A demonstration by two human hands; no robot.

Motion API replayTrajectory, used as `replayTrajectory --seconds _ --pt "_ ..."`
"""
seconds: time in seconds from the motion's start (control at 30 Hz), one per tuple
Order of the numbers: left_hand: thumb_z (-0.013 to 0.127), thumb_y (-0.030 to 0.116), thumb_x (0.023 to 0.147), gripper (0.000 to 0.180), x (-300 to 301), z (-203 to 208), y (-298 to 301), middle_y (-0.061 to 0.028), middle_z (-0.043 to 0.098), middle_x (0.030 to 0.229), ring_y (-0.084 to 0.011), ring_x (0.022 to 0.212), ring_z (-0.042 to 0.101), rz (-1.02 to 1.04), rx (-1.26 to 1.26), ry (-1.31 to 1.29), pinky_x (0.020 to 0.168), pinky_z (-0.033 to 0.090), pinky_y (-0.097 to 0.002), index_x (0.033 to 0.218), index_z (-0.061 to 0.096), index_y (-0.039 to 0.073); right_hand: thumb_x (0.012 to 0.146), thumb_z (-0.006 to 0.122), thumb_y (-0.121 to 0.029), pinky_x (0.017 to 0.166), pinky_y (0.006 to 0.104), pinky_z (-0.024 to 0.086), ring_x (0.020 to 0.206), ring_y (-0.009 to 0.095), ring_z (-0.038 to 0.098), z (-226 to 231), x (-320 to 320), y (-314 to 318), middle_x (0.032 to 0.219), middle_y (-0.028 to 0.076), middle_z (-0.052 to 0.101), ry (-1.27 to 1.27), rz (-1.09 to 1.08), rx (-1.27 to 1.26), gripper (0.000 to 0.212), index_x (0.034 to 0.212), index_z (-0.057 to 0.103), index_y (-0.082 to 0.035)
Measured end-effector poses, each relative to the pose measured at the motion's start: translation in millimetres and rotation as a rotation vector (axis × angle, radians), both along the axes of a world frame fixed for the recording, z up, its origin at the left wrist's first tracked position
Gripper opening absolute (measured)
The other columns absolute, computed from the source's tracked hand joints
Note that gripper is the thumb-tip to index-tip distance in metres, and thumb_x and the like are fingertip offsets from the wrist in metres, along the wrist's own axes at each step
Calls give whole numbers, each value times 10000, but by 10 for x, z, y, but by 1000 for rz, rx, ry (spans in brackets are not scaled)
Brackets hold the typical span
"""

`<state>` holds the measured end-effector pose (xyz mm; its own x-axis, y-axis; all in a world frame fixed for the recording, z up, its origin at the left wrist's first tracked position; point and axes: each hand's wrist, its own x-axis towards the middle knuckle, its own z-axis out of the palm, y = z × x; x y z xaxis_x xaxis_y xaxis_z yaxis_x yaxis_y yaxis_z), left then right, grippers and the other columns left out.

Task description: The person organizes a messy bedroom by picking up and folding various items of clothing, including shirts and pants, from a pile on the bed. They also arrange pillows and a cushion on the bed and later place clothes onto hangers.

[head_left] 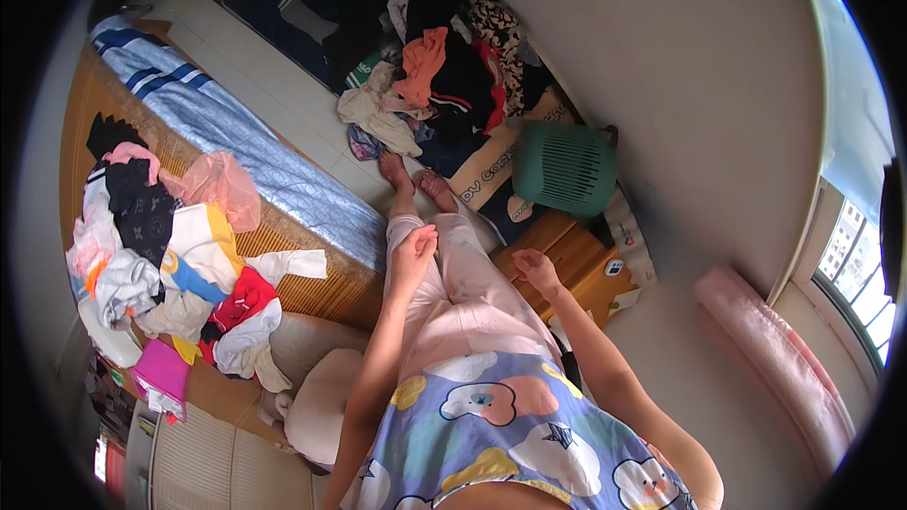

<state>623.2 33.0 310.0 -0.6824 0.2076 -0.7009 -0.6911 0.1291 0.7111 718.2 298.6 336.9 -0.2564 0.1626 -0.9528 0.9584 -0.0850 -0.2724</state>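
My left hand hangs over my pale pink trousers, its fingers loosely curled with nothing visible in them. To its right, my right hand is half closed beside my other thigh, above a wooden surface, and also shows nothing in its grip. Beyond my bare feet lies a heap of mixed clothes on a dark mat. An orange garment lies on top of it, with a cream garment at the near side. A green slatted plastic basket is nearest my right hand, ahead of it.
On the left, a second clothes pile covers part of a bed with a woven mat. A blue patterned cloth lies along the bed's edge. A wooden cabinet stands on the right, before a wall and a window with a pink padded roll below.
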Motion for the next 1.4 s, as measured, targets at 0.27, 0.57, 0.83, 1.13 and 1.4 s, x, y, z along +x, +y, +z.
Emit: replayTrajectory --seconds 0.27,0.57,0.83,1.13,1.4 --pt "564 66 886 219 119 -500 60 -102 656 979 -133 901 628 -2 36 -135 789 489 -242 1086 575 -22 884 526 -115 663 245 491 773 108 629 -300 -591 -245 890 57 660 103 160 -72 212 1074 563 -27" --pt "579 58 881 193 86 -1216 556 -86 660 947 -118 878 629 74 40 -165 774 490 -231 1064 576 -1 881 518 -86 672 235 483 797 110 614 -1788 -1492 269 864 47 652 341 437 151 185 1046 577 -26" --pt "651 134 801 433 -1267 -1665 1070 -136 571 1047 -203 832 603 -313 -535 24 698 494 -320 1200 510 45 902 533 -139 721 239 452 829 106 590 -2420 -1715 940 914 35 641 250 195 60 234 1110 548 -32" --pt "750 217 703 901 -2617 -3415 1405 -358 116 1413 -405 1326 227 56 -739 474 1075 255 -374 1338 212 -126 875 534 -99 654 222 467 759 111 620 -2685 -1121 935 885 63 656 135 87 13 202 1052 561 -5" --pt "688 145 661 164 -1419 -3158 1602 -85 637 644 -157 589 631 -297 182 -138 509 477 -295 707 621 3 907 504 -154 701 218 474 822 120 620 -2878 -1258 1000 923 63 647 154 -176 48 238 1098 547 -20"
